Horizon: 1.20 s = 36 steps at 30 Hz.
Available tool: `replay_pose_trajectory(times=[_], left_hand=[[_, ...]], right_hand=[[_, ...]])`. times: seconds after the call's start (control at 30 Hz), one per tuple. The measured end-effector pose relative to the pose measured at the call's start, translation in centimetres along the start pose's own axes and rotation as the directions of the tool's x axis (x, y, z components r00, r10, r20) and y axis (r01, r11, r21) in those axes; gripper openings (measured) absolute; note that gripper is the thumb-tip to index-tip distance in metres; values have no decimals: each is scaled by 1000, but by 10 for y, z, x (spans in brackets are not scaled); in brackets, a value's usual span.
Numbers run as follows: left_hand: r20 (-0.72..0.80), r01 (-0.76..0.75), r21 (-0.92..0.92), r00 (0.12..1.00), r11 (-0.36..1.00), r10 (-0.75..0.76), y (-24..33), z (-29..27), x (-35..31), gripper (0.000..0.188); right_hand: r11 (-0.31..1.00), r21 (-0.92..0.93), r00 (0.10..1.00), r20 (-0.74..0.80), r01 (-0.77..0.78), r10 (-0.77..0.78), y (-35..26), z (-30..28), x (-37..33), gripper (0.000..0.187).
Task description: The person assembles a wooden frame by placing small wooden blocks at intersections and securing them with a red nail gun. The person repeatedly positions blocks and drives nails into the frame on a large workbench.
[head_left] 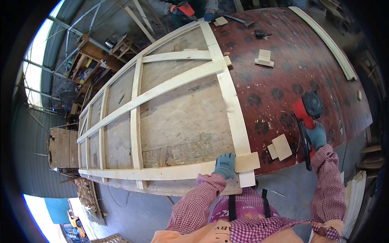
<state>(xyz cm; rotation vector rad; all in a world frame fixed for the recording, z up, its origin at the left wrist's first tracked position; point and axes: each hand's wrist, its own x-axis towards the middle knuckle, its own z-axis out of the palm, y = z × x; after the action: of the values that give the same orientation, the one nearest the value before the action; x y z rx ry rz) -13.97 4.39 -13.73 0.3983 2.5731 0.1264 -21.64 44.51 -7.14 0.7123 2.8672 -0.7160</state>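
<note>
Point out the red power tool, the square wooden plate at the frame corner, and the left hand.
red power tool (304, 110), head view, on its red body.
square wooden plate (247, 162), head view, on its flat top face.
left hand (225, 164), head view, on the back of the blue glove.

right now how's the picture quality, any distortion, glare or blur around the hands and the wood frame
Head view: strong fisheye bends the wooden frame and red table edges toward a black rim; daylight blows out white at the left edge; left hand and right hand on the red power tool look sharp, evenly lit.
</note>
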Motion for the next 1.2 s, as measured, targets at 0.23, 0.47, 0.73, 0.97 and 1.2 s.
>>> replay_pose_trajectory(times=[0.23, 0.47, 0.73, 0.97, 1.2], left_hand=[[-55, -35, -54, 998, 998, 32, 0, 7, 3, 75], [-18, -25, 17, 1000, 1000, 26, 0, 10, 8, 81], [-53, -44, 28, 998, 999, 45, -5, 14, 6, 82], [-70, -38, 4, 997, 999, 39, -2, 10, 3, 80], [-45, -26, -34, 999, 999, 25, 0, 3, 2, 74]], right_hand=[[998, 49, 999, -18, 38, -37, -13, -10, -5, 42], [983, -38, 978, 94, -181, 184, -28, -31, -9, 51], [992, -16, 990, 68, -125, 126, -20, -22, -7, 47], [996, 27, 996, 34, -84, 84, -11, -17, -5, 53], [998, 9, 997, 47, -59, 59, -11, -15, -3, 51]])
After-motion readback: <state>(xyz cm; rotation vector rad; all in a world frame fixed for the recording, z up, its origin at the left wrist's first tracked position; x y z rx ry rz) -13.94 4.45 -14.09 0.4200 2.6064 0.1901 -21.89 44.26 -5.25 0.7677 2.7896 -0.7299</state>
